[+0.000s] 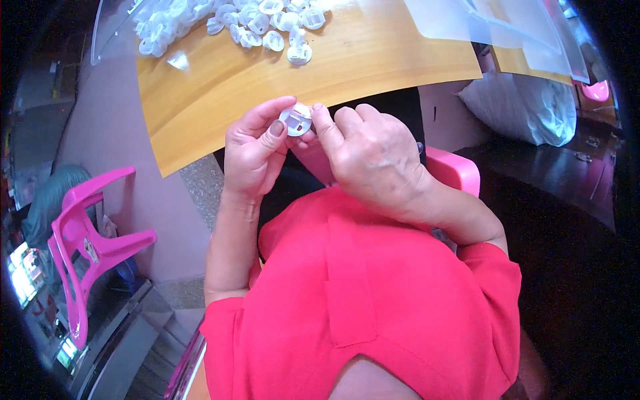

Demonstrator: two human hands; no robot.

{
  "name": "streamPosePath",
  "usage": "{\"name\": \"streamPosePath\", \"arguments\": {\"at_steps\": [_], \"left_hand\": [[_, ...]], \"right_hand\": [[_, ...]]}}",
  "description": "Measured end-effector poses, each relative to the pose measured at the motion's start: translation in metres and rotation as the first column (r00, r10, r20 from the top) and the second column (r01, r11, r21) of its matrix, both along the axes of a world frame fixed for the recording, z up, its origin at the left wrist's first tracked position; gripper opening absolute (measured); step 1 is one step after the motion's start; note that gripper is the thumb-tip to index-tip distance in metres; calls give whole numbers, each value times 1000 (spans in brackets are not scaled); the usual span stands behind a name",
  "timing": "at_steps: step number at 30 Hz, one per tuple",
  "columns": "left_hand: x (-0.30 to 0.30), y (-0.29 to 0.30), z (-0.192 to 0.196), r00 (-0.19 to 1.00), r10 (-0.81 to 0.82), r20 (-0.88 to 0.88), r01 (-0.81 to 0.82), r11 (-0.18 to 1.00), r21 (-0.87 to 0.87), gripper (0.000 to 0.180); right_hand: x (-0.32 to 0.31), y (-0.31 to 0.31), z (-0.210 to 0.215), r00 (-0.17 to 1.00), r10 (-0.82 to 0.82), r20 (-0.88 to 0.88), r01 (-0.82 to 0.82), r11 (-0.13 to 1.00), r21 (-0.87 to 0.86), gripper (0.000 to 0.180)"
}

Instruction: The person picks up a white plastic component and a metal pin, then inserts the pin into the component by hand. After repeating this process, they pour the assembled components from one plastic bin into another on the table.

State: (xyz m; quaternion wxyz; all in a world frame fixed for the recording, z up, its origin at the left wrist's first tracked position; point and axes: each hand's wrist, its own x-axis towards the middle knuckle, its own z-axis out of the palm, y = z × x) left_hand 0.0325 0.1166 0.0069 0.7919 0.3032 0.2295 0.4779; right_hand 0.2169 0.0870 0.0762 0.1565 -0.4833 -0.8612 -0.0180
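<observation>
Just off the table's near edge, my left hand (257, 143) pinches a small round white plastic part (295, 123) between thumb and fingers. Its upper face has a slot and a small dark hole. My right hand (373, 150) comes in from the right, its index fingertip and thumb pressed at the part's right rim. Its other fingers are curled in. Whether that hand also holds something small is hidden. Similar white plastic parts (259, 22) lie in a loose heap on the wooden table (373, 50), with one part (299, 53) nearest me.
Clear plastic bins (460, 20) stand at the table's far right and far left. A pink plastic stool (100, 243) is on its side at left. A pink chair (453, 170) edge shows beside my right arm. A stuffed white sack (523, 107) rests at right.
</observation>
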Motion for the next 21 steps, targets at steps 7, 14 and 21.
{"name": "streamPosePath", "arguments": {"at_steps": [7, 14, 21], "left_hand": [[7, -4, 1, 992, 82, -97, -79, 996, 34, 31], [-2, -3, 0, 984, 84, -155, -71, 994, 86, 30], [2, 0, -1, 990, 39, -135, -40, 999, -10, 28]], "right_hand": [[-4, 1, -9, 999, -12, 41, 9, 997, 70, 18], [2, 2, -6, 983, 138, 118, -147, 987, 66, 24], [-1, 2, -17, 999, 15, -31, -16, 999, -30, 22]]}}
